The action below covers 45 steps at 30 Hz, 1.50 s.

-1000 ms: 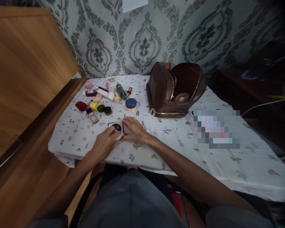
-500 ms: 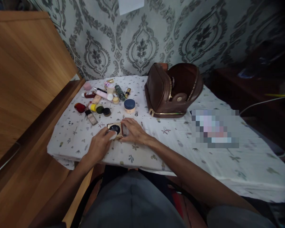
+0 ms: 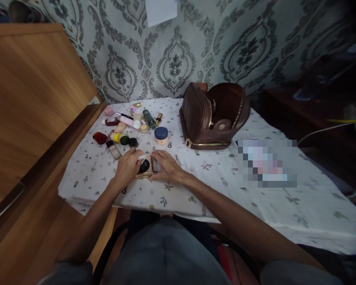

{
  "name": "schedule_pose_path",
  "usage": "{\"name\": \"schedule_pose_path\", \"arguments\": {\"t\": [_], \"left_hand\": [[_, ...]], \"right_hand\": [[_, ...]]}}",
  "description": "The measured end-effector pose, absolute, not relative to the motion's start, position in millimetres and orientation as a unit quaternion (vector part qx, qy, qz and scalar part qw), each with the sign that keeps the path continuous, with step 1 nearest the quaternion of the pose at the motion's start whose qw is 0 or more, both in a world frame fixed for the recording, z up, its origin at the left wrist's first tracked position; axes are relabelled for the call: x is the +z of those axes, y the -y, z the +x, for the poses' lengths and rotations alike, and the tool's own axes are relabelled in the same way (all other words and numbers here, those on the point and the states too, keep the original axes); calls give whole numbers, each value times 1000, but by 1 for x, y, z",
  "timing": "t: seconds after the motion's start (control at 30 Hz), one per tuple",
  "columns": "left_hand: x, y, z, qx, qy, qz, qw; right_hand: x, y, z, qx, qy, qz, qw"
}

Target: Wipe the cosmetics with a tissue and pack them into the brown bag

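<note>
A gold-edged, squarish compact [image 3: 148,171] with a dark round centre lies on the cloth close to the table's front edge. My right hand [image 3: 168,167] grips its right side, thumb at the near edge and fingers at the far edge. My left hand [image 3: 127,164] is closed over the compact's left part, pinching a small white wipe [image 3: 142,157] against it. Most of the wipe is hidden by the fingers. Just beyond my left hand lie a foundation bottle [image 3: 114,150] and a small black-lidded jar [image 3: 132,142]. A blue-lidded jar [image 3: 161,135] stands past the compact.
Several cosmetics, among them a green bottle [image 3: 148,118], a pink tube [image 3: 126,121] and a dark red item [image 3: 100,137], crowd the back left. An open brown leather bag [image 3: 199,118] stands behind, right of centre. A wooden panel [image 3: 38,75] borders the left side.
My left hand has moved away from me across the compact, taking the white wipe from its near edge towards its far edge. My right hand keeps its hold on the compact.
</note>
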<state>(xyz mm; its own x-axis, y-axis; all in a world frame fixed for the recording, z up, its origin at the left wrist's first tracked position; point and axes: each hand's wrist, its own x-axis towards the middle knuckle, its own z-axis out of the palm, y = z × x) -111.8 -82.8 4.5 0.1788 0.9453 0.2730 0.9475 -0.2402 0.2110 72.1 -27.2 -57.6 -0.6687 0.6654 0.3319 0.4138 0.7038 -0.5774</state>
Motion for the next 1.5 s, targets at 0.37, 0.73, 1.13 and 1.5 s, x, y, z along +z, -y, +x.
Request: {"name": "schedule_pose_path", "arguments": {"t": [0.37,0.73,1.13,1.5], "left_hand": [[16,95,-101,-144,498,-850,-88],[10,106,-104,-157,521,-835,-80],[-1,86,-135,-206,620,-757,-31],[0,133,-116,-173,578,-797,-26]], "right_hand": [[-58,27,73,249,878,-305,273],[-61,26,71,239,881,-306,272],[-59,28,73,241,881,-307,269],[-59,28,71,230,883,-313,264]]}}
